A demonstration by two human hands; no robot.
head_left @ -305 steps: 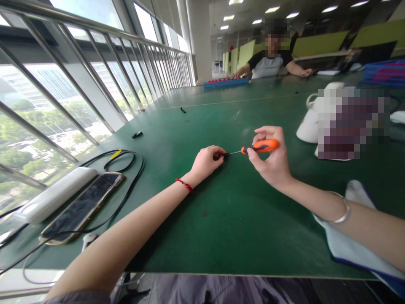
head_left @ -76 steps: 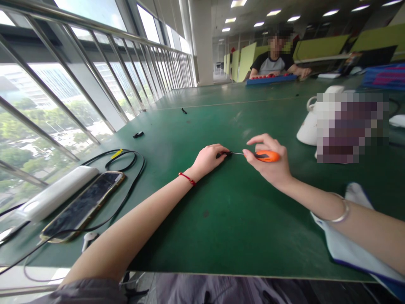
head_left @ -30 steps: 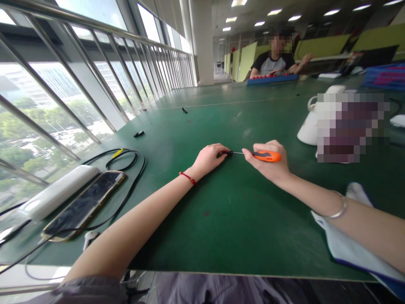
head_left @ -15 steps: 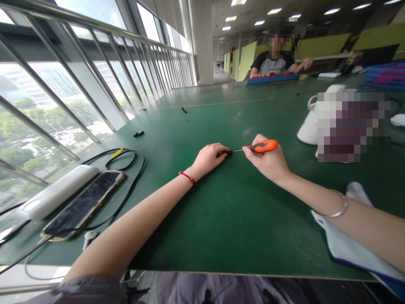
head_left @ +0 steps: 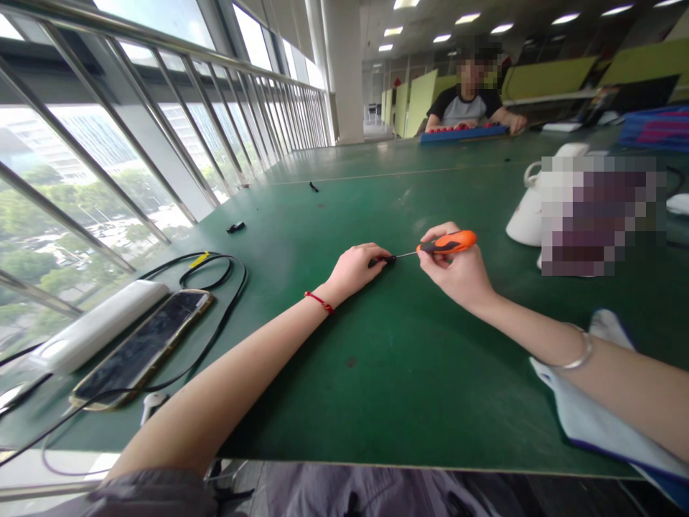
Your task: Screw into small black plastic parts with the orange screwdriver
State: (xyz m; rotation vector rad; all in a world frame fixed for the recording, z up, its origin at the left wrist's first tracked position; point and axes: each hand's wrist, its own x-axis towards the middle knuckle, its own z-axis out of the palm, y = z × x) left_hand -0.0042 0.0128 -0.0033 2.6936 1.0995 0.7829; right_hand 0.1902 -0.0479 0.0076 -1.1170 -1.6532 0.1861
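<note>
Green tabletop [head_left: 366,416] by a railing [head_left: 156,43] underlies hands [head_left: 355,271] closed on screwdriver [head_left: 457,242] and black piece [head_left: 390,258].

Daylight from the windows [head_left: 250,43] at left washes out the view outside [head_left: 32,230] and lays a sheen on the counter [head_left: 377,402], while ceiling lights [head_left: 467,19] glow above a dimmer background, wide-angle distortion stretches the railing [head_left: 161,47], and coarse pixelation hides patches at right.

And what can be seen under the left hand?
One end of a small black piece sticks out from the left hand; anything else underneath is covered.
</note>
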